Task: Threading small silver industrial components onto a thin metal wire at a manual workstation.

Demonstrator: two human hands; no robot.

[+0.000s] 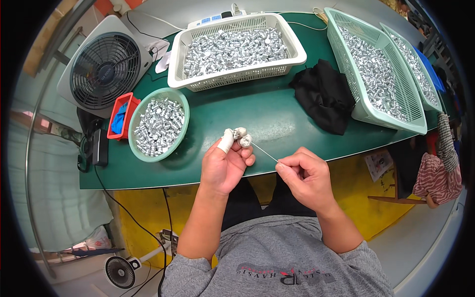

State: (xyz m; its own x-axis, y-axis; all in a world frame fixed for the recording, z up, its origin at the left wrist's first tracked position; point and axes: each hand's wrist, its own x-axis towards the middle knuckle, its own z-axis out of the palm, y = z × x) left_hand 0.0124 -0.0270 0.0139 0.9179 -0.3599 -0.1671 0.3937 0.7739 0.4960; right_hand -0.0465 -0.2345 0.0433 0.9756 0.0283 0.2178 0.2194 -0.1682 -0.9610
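My left hand (223, 166) is raised over the front edge of the green table, with white coverings on its thumb and two fingertips. Those tips pinch a small silvery metal part (236, 134), mostly hidden by the fingers. My right hand (308, 178) grips a thin, straight metal rod (264, 152) between thumb and forefinger. The rod's far end reaches the covered fingertips of my left hand; whether it touches the part cannot be seen. To the left of my hands, a round light-green basin (184, 129) holds many small silvery metal parts (158, 126).
A white basket (237, 73) of metal parts stands behind, with pale-green baskets (391, 121) (435, 105) at right. Black cloth (324, 96) lies between. At left are a box fan (106, 69), a red container (129, 110) with blue cloth, and a black power adapter (100, 147).
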